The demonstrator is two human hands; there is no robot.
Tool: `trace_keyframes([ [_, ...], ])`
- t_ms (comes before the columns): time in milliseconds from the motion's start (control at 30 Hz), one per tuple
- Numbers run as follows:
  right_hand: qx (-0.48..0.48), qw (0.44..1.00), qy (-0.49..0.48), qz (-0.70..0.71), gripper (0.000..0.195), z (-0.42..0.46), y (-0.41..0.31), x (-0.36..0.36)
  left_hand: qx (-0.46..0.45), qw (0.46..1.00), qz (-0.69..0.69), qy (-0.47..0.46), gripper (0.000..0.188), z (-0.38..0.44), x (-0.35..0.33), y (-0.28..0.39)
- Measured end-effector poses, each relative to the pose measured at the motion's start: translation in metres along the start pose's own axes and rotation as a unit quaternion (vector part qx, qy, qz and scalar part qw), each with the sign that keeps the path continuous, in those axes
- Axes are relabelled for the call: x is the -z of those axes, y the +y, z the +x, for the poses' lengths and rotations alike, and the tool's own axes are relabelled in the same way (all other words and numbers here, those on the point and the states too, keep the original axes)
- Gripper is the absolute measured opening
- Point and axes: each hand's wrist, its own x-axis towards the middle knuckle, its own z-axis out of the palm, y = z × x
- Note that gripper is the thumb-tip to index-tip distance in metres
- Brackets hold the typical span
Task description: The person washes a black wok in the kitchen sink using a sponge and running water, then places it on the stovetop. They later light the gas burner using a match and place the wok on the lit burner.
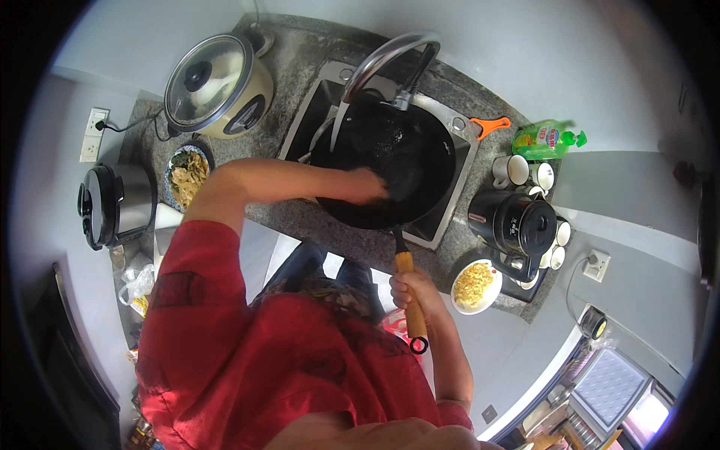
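Observation:
A black wok (416,169) lies across the sink (444,225), under the curved chrome faucet (388,53). From the spout a pale stream of water (338,126) falls towards the wok's left side. My right hand (416,289) is wrapped around the wok's wooden handle (416,320), which points back towards my body. My left hand (368,185) reaches down inside the wok, near its dark inner surface. It is blurred there, and its fingertips are lost against the black, so whether it holds anything is unclear.
Left of the sink stand a lidded electric cooker (247,107), a plate of food (188,177) and a pressure cooker (126,199). To the right are an orange-handled tool (490,126), a green soap bottle (540,140), several cups (509,169), a black kettle (506,222) and a bowl of yellow food (475,287).

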Motion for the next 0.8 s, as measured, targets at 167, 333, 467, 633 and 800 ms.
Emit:
trace_keyframes([
  [167, 0.004, 1.000, -0.016, -0.015, 0.018, 0.002, 0.001, 0.000, 0.205, 0.917, 0.330, -0.086, 0.020, -0.020, -0.024, -0.110],
  [333, 0.016, 1.000, -0.009, -0.005, 0.021, 0.000, 0.003, -0.002, 0.474, 0.854, -0.053, 0.209, 0.020, 0.047, 0.022, -0.103],
  [467, 0.007, 1.000, -0.011, -0.025, 0.019, 0.000, 0.001, -0.001, 0.478, 0.779, -0.204, 0.351, 0.022, 0.112, 0.005, -0.088],
  [633, 0.007, 0.999, 0.009, -0.035, 0.019, 0.000, 0.002, 0.001, 0.301, 0.822, -0.261, 0.408, 0.019, 0.130, 0.023, -0.015],
  [800, 0.010, 1.000, -0.010, -0.019, 0.019, 0.007, 0.006, 0.007, 0.000, 0.962, -0.209, 0.177, 0.018, 0.062, 0.032, 0.022],
])
